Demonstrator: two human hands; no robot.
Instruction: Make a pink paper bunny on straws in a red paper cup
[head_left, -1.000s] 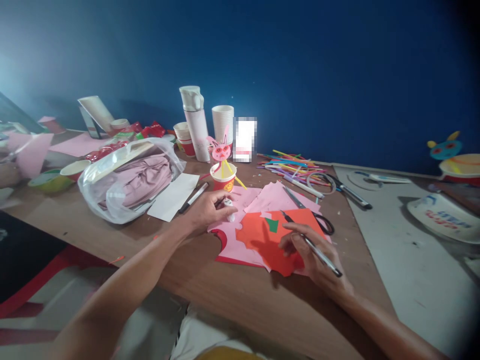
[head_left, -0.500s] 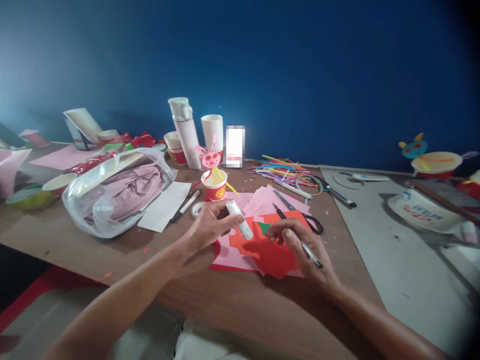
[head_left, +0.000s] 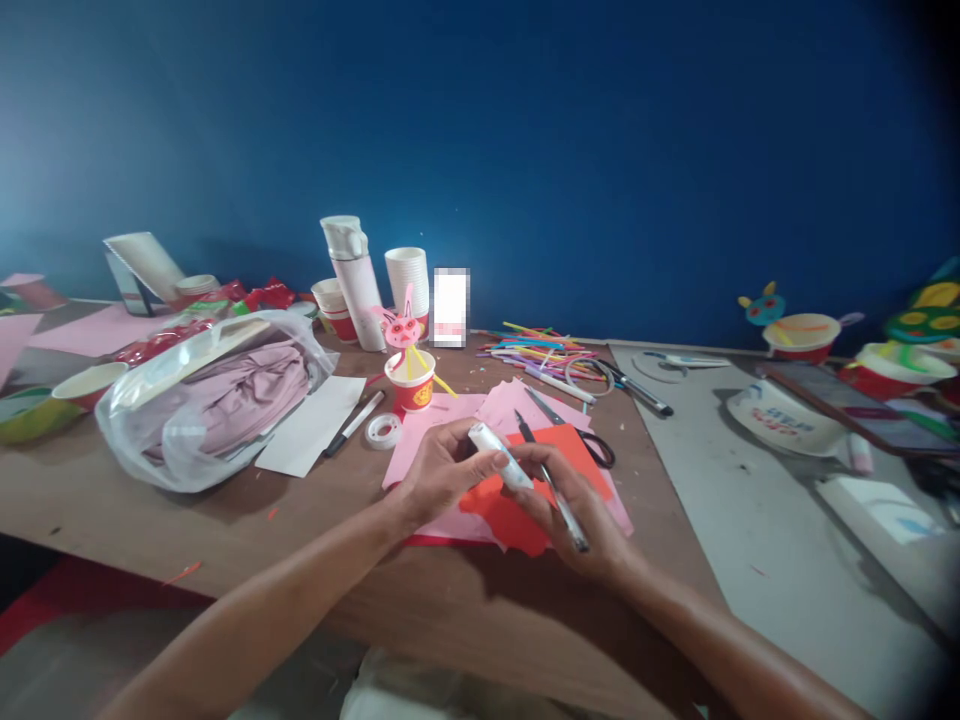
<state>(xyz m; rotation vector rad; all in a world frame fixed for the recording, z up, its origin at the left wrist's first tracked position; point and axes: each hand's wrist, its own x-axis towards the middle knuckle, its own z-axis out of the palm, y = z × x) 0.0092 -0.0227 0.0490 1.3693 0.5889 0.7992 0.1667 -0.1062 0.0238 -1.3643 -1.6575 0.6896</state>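
My left hand [head_left: 442, 475] is closed around a white glue stick [head_left: 499, 453], held tilted above the paper. The fingertips of my right hand [head_left: 589, 515] touch or nearly touch its lower end. Tucked in that same right hand is a black and silver pen [head_left: 568, 518], its dark end pointing away from me. Beneath both hands lies an orange sheet [head_left: 574, 455] over pink paper [head_left: 506, 400]. Black-handled scissors [head_left: 600, 450] rest at the right edge of the sheets. Just beyond my left hand stands a paper cup [head_left: 411, 390] with a pink animal face [head_left: 403, 332].
A tape roll [head_left: 383, 431], marker [head_left: 354, 425] and white card [head_left: 311, 427] lie left of the paper. Further left is a plastic bag [head_left: 187, 440]. Behind stand a white bottle [head_left: 358, 290], stacked cups [head_left: 407, 280] and colourful straws [head_left: 540, 350]. Decorated cups [head_left: 802, 335] sit far right.
My hands have come together, the right fingers reaching the glue stick's lower end. The green paper piece seen by my right fingers is now hidden. The view has turned slightly right.
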